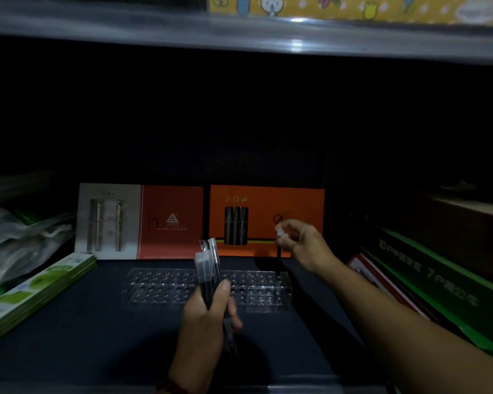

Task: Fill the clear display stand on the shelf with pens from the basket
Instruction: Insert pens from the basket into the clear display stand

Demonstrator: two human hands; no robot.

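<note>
A clear display stand (165,288) with rows of small holes lies on the dark shelf, in the middle of the view. My left hand (208,317) grips a bundle of dark pens with clear caps (207,265), held upright in front of the stand. My right hand (299,243) pinches the clear cap end of a single dark pen (279,261), which stands upright with its lower tip at a hole in the stand's far right corner. The basket is not in view.
Two boxed pen sets, a grey-and-red box (140,221) and an orange box (268,220), lean against the back. Green packs (34,294) lie at the left below a plastic bag (17,243). Green and red boxes (439,282) sit at the right. A shelf board (239,32) hangs overhead.
</note>
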